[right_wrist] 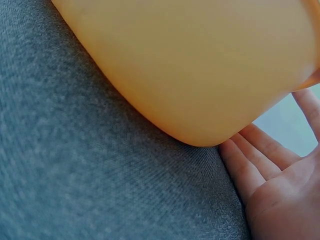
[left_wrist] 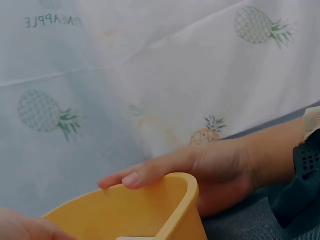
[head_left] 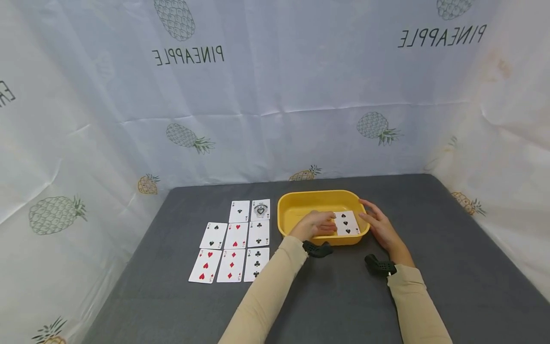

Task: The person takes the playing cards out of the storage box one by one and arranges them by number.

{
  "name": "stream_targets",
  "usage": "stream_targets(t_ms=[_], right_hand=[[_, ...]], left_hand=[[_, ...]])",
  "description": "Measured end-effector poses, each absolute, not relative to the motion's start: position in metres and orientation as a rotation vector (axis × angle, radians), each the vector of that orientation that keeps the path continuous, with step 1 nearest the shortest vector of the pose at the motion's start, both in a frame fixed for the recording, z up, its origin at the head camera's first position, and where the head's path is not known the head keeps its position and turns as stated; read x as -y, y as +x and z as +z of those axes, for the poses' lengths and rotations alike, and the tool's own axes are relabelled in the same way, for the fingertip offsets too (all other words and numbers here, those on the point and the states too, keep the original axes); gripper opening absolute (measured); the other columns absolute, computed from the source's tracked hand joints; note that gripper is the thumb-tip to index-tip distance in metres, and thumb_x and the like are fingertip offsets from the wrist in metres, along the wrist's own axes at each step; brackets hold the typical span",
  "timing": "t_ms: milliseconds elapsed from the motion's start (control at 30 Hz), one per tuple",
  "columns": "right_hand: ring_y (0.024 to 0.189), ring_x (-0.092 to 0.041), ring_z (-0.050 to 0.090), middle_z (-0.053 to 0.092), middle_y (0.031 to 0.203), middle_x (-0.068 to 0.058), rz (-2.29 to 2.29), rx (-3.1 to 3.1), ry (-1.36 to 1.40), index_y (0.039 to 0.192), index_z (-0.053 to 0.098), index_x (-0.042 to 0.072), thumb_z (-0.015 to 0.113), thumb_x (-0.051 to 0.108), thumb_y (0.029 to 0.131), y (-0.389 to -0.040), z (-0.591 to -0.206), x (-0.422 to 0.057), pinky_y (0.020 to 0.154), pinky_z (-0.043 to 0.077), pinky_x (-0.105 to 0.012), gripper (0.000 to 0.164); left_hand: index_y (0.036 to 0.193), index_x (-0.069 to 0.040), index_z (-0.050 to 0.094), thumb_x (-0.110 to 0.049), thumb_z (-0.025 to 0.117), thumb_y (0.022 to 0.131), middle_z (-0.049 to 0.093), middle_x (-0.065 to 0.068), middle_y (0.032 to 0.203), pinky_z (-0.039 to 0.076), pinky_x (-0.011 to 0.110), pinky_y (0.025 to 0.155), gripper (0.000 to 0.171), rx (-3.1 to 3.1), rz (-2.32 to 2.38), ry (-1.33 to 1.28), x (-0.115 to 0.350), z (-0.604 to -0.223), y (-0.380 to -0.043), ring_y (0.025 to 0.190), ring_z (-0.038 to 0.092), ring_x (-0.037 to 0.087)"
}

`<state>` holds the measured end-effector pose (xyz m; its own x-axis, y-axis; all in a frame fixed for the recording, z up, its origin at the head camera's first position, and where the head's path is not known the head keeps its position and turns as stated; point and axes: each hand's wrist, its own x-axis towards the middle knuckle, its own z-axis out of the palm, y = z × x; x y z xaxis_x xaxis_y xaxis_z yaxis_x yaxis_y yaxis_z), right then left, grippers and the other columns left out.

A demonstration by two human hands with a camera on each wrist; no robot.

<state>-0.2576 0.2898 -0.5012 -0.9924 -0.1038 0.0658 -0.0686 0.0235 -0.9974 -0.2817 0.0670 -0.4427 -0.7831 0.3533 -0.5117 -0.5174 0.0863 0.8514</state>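
Note:
A yellow plastic tub (head_left: 296,197) stands on the dark table. A playing card, the three of spades (head_left: 347,223), lies face up at its right end. Over the tub is my left hand (head_left: 312,225), its fingers bent beside the card's left edge; whether they pinch the card is hidden. At the tub's right end, my right hand (head_left: 384,231) holds the rim. Its thumb (left_wrist: 131,180) is over the rim, and the other fingers (right_wrist: 245,162) lie along the outside near the base. Only a pale edge of the card (left_wrist: 136,238) shows in the left wrist view.
Left of the tub, face-up cards lie in rows: aces including the ace of clubs (head_left: 239,211), twos including the two of hearts (head_left: 236,235), and threes including the three of diamonds (head_left: 231,265). A pineapple-print cloth (head_left: 266,138) hangs behind and beside the table (head_left: 172,310).

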Motion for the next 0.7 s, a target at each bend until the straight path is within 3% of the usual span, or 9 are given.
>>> stream_targets(t_ms=[167,400,533,633,700], right_hand=[[0.102,0.009,0.058,0.057,0.112,0.020,-2.176,-2.227,-0.184,0.150,0.030,0.012,0.053,0.022,0.100,-0.258,-0.500,-0.289,0.083,0.050,-0.009,0.056],[0.099,0.006,0.059,0.059,0.108,0.020,-2.153,-2.241,-0.169,0.150,0.029,0.011,0.053,0.022,0.100,-0.258,-0.499,-0.289,0.081,0.052,-0.010,0.057],[0.099,0.007,0.059,0.059,0.108,0.020,-2.142,-2.253,-0.153,0.150,0.029,0.012,0.053,0.024,0.100,-0.258,-0.500,-0.289,0.082,0.051,-0.010,0.057],[0.100,0.008,0.058,0.056,0.109,0.021,-2.123,-2.275,-0.137,0.150,0.028,0.012,0.053,0.026,0.099,-0.258,-0.500,-0.289,0.082,0.051,-0.009,0.058],[0.100,0.009,0.058,0.055,0.109,0.021,-2.118,-2.283,-0.135,0.150,0.028,0.012,0.053,0.026,0.100,-0.258,-0.500,-0.288,0.082,0.050,-0.008,0.059]], left_hand=[[0.127,0.004,0.054,-0.015,0.061,0.092,0.058,0.020,0.122,0.053,0.040,0.102,0.041,-1.670,1.813,-0.229,-0.072,-0.442,-0.282,0.102,0.063,0.027],[0.115,0.003,0.064,-0.013,0.061,0.091,0.062,0.008,0.096,0.056,0.033,0.096,0.029,-1.797,1.769,-0.149,-0.082,-0.447,-0.280,0.078,0.056,0.016],[0.107,0.003,0.068,-0.008,0.062,0.087,0.070,0.010,0.097,0.056,0.021,0.067,0.024,-1.974,1.698,-0.158,-0.092,-0.450,-0.276,0.069,0.056,0.013],[0.103,0.004,0.068,-0.002,0.062,0.084,0.069,0.009,0.091,0.043,0.018,0.051,0.021,-2.072,1.668,-0.177,-0.097,-0.450,-0.275,0.060,0.049,0.013],[0.099,0.005,0.068,0.001,0.063,0.083,0.065,0.008,0.082,0.037,0.019,0.048,0.018,-2.128,1.650,-0.184,-0.099,-0.451,-0.276,0.055,0.043,0.014]])
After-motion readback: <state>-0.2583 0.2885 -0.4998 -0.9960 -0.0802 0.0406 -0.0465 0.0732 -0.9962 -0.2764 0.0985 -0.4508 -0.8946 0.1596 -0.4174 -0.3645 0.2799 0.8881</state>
